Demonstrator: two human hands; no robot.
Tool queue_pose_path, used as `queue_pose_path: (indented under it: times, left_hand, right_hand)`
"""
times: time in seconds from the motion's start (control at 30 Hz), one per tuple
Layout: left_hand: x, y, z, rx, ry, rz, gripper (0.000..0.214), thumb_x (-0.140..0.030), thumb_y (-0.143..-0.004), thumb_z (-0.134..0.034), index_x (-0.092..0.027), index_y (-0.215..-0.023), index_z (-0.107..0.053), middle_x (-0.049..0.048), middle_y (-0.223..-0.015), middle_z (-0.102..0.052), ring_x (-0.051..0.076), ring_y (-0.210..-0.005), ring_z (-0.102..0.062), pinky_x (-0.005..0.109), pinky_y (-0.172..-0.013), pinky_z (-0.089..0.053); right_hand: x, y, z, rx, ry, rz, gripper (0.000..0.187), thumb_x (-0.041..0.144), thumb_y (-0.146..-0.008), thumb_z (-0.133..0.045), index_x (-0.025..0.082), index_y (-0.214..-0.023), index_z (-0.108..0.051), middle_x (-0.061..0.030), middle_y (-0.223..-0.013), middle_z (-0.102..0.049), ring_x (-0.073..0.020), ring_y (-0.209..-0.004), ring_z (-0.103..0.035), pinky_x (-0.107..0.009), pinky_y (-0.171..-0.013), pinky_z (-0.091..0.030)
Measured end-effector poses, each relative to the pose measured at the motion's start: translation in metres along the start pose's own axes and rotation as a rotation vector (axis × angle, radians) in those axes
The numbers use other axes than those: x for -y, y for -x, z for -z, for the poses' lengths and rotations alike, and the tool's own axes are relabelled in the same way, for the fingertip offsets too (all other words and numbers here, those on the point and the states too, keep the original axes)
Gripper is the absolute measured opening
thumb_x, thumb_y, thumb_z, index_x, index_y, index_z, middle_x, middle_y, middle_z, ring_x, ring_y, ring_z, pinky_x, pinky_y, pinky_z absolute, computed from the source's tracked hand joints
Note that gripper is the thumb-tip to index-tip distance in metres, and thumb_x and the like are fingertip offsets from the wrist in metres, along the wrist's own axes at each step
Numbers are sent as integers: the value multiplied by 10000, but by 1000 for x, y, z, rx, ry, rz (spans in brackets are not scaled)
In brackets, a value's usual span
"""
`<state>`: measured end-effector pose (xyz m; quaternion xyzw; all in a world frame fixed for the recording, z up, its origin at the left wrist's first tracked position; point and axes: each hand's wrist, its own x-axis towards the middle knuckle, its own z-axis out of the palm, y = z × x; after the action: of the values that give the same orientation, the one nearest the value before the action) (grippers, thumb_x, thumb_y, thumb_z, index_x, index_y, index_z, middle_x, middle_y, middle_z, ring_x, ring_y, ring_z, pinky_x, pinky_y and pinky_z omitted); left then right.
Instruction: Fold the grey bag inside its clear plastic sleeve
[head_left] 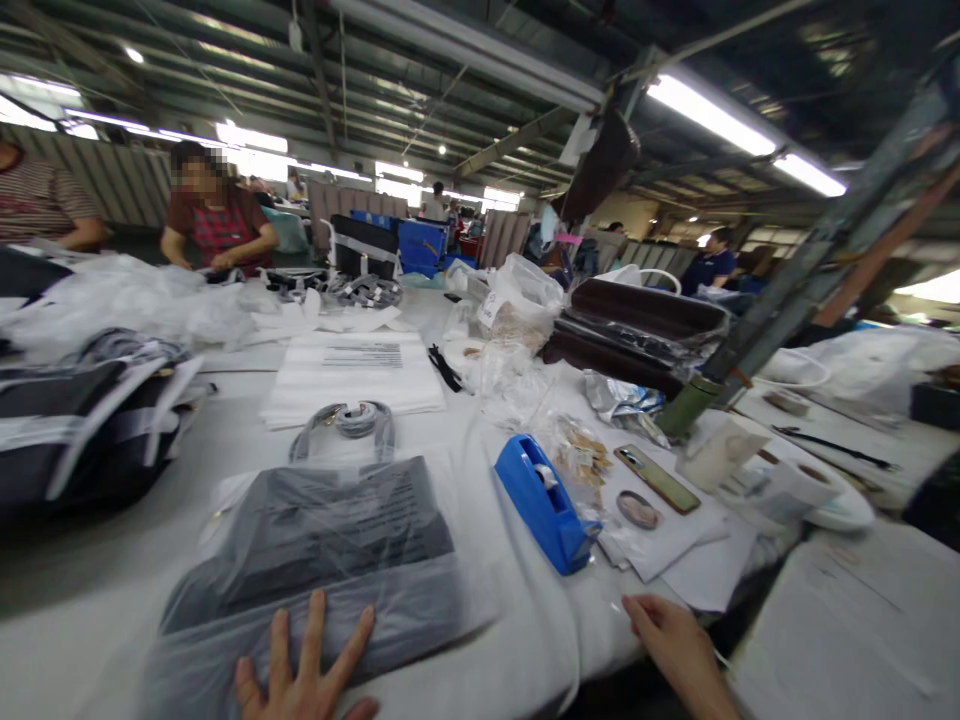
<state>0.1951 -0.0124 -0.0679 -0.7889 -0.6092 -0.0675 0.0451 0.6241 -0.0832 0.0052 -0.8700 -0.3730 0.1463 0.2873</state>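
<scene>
My left hand [304, 665] lies with fingers spread on a dark grey bag [352, 520] inside a clear plastic sleeve [315, 590] with printed text. A coiled grey strap [356, 418] rests just beyond the sleeve's far edge. To the right stands a blue tape dispenser [540, 505] with a roll in it. Near its cutter end, at the table's front edge, my right hand [671, 640] is closed in a pinch. A small clear glint at the fingertips looks like a piece of tape.
White printed sleeves [352, 370] are stacked behind the bag. Black bags [82, 430] lie at left. A phone [656, 478], a tape roll [639, 508] and papers [709, 565] lie right of the dispenser. A metal post [795, 290] slants up at right. Co-workers [217, 225] stand across the table.
</scene>
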Motion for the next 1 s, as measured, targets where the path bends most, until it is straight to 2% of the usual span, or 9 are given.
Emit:
queue_pose_path:
  times: [0.1, 0.27, 0.33, 0.4, 0.47, 0.57, 0.67, 0.83, 1.0]
  left_hand:
    - [-1, -2, 12, 36, 22, 1, 767, -323, -706, -769, -521, -1340, -387, 107, -1520, -370, 523, -1397, -191, 782, -1005, -188]
    - [3, -5, 17, 60, 69, 8, 849, -351, -706, -777, -527, -1385, -299, 114, -1553, -285, 540, -1401, -134, 798, -990, -199]
    - [6, -5, 13, 55, 110, -2, 872, -373, -703, -782, -538, -1390, -272, 118, -1564, -252, 551, -1395, -129, 805, -981, -200]
    - [9, -4, 8, 29, 151, -9, 867, -424, -713, -770, -549, -1393, -246, 117, -1574, -221, 553, -1395, -127, 808, -984, -189]
    - [11, -3, 4, -2, 184, -12, 848, -488, -731, -740, -550, -1400, -224, 111, -1585, -191, 543, -1401, -119, 806, -996, -171]
    - [13, -2, 1, -13, 216, -11, 841, -538, -738, -714, -540, -1410, -209, 104, -1595, -159, 539, -1406, -104, 808, -1003, -157]
    - [15, -2, 2, 9, 251, -36, 829, -521, -761, -692, -526, -1421, -190, 111, -1597, -148, 543, -1407, -85, 812, -988, -190]
    - [15, -3, 4, 12, 270, -17, 851, -542, -732, -713, -533, -1418, -209, 122, -1587, -171, 558, -1402, -83, 827, -978, -184]
    - [18, -4, 6, 17, 268, -44, 845, -559, -753, -685, -549, -1418, -165, 122, -1584, -188, 558, -1391, -143, 828, -970, -211]
  right_hand:
    - [46, 13, 3, 147, 92, 251, 382, 590, -722, -483, 248, -676, -645, -14, -569, -645, -220, -568, -600, -335, -585, -456]
    - [185, 41, -18, 813, 190, 817, 270, 390, -878, -481, 253, -761, -682, 13, -714, -686, -157, -687, -614, -248, -664, -428]
    - [231, 46, -38, 962, 305, 1016, 230, 288, -875, -494, 258, -809, -712, 15, -775, -719, -146, -738, -634, -229, -692, -426]
    - [264, 45, -62, 955, 523, 1161, 176, 241, -824, -557, 262, -809, -731, 18, -786, -737, -144, -710, -636, -227, -658, -416]
    - [284, 40, -87, 868, 713, 1225, 108, 217, -747, -630, 250, -751, -733, 12, -739, -737, -145, -631, -613, -239, -594, -392]
    - [299, 34, -120, 787, 816, 1242, 69, 161, -653, -680, 217, -671, -717, -16, -693, -727, -155, -581, -587, -260, -567, -382]
    - [302, 32, -144, 748, 886, 1247, 80, 127, -595, -705, 201, -624, -701, -45, -678, -723, -176, -591, -601, -275, -581, -407]
    - [297, 23, -168, 718, 955, 1205, 110, 220, -555, -787, 214, -593, -684, -44, -655, -711, -204, -658, -650, -275, -626, -460]
    - [310, -8, -168, 656, 999, 1108, 469, 512, -400, -882, 172, -659, -689, -101, -678, -708, -306, -666, -677, -334, -572, -484]
